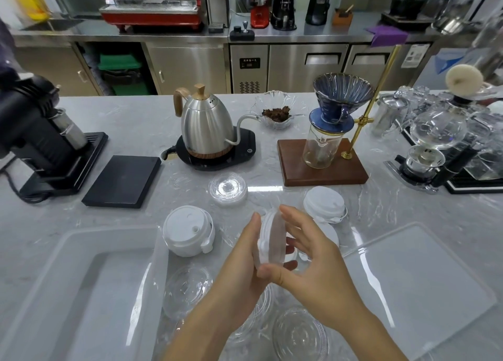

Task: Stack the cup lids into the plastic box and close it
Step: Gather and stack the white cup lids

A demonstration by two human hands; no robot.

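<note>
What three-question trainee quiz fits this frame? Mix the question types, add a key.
1. True or false: the plastic box already holds stacked lids.
2. What do the left hand and right hand hold between them?
A) kettle B) white lids C) glass bowl
3. Fill in: the box lid lies on the ___ side of the hands.

Key: 1 false, it looks empty; 2 B, white lids held on edge; 3 right.

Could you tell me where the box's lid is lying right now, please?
In the head view, the box lid lies flat on the counter at lower right, beside the right hand.
</note>
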